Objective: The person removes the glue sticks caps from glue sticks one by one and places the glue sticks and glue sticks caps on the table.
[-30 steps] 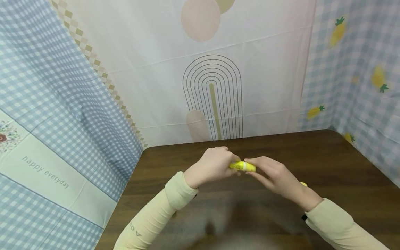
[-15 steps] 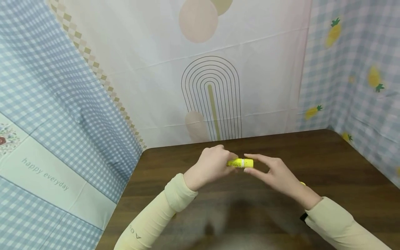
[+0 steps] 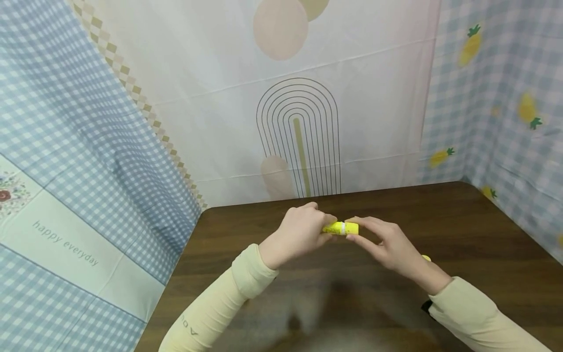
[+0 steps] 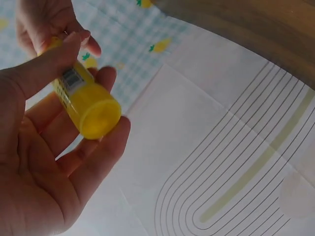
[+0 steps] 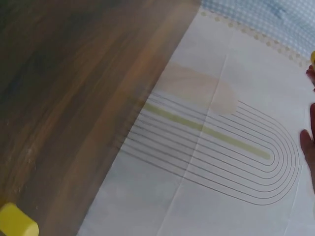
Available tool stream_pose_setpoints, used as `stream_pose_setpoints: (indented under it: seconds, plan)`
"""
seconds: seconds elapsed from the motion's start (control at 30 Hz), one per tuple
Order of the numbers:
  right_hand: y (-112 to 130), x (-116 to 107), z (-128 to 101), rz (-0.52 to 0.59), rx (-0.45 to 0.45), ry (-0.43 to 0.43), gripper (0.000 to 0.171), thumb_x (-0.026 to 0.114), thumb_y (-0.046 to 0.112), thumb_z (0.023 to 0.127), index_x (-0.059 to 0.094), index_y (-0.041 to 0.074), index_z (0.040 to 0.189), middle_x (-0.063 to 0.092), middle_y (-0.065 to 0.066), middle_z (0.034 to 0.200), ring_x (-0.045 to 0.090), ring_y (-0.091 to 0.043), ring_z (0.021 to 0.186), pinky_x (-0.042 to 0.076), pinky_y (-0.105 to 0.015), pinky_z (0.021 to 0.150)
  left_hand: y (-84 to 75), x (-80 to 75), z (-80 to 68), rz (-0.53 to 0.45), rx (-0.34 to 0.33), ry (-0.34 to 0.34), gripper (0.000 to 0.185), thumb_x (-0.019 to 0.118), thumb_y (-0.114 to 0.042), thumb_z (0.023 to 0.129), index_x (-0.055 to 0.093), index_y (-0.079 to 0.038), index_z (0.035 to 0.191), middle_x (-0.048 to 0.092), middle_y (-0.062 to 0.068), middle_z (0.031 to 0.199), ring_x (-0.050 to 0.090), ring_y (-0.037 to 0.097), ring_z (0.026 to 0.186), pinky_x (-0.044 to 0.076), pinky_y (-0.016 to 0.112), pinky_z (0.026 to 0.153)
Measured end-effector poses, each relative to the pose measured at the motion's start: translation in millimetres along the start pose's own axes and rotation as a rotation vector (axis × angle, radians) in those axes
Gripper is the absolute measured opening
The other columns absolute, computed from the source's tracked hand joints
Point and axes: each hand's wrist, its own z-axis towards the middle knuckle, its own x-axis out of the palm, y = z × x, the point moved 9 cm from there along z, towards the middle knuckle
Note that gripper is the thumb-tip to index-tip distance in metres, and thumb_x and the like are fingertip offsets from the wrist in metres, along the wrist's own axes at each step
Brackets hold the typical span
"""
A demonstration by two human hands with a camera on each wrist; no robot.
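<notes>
The tube [image 3: 340,228] in the grip is bright yellow with a white band and a small barcode label. Under it the bench [image 3: 462,230] is dark brown woodgrain. Behind hang blue-and-white gingham cloths, one with yellow pineapples, perhaps printed, and a cream sheet [image 3: 299,137] with thin grey arches.

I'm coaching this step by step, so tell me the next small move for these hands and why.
Probably the right hand should let go and reach back for the small yellow piece on the table by its wrist, possibly a cap. Both hands pinch the yellow stick in the air, so the left hand can hold it alone.
</notes>
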Motion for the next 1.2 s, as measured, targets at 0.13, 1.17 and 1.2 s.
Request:
stream_pose_setpoints:
  seconds: [0.13, 1.17, 1.2]
  plan:
    - [20.7, -2.5, -2.3, -0.11, -0.283, -0.074, 0.036, 0.061, 0.032, 0.101, 0.069, 0.003, 0.121, 0.07, -0.007, 0.116, 0.067, -0.031, 0.111, 0.045, -0.021, 0.101, 5.3, 8.0, 3.3, -0.106, -0.019, 0.15, 0.02, 0.085, -0.042, 0.08, 0.078, -0.03, 0.095, 0.06, -0.018, 0.071, 0.053, 0.006, 0.069, 0.042, 0.025, 0.05]
    - [3.0, 0.4, 0.4, 0.006, -0.157, 0.056, 0.036, 0.075, 0.018, 0.091, 0.068, 0.011, 0.126, 0.067, 0.0, 0.119, 0.065, -0.014, 0.106, 0.05, -0.016, 0.087, 12.0, 26.7, -6.8, -0.243, -0.023, 0.197, 0.025, 0.077, -0.045, 0.087, 0.076, -0.023, 0.099, 0.054, -0.016, 0.064, 0.048, 0.005, 0.06, 0.039, 0.021, 0.051]
    - [2.8, 0.7, 0.2, 0.009, -0.161, 0.061, 0.039, 0.077, 0.016, 0.089, 0.068, 0.011, 0.126, 0.067, 0.001, 0.118, 0.066, -0.014, 0.105, 0.05, -0.016, 0.087, 12.6, 28.4, -7.0, -0.254, -0.026, 0.215, 0.026, 0.077, -0.045, 0.087, 0.077, -0.023, 0.1, 0.053, -0.015, 0.064, 0.048, 0.005, 0.059, 0.039, 0.021, 0.051]
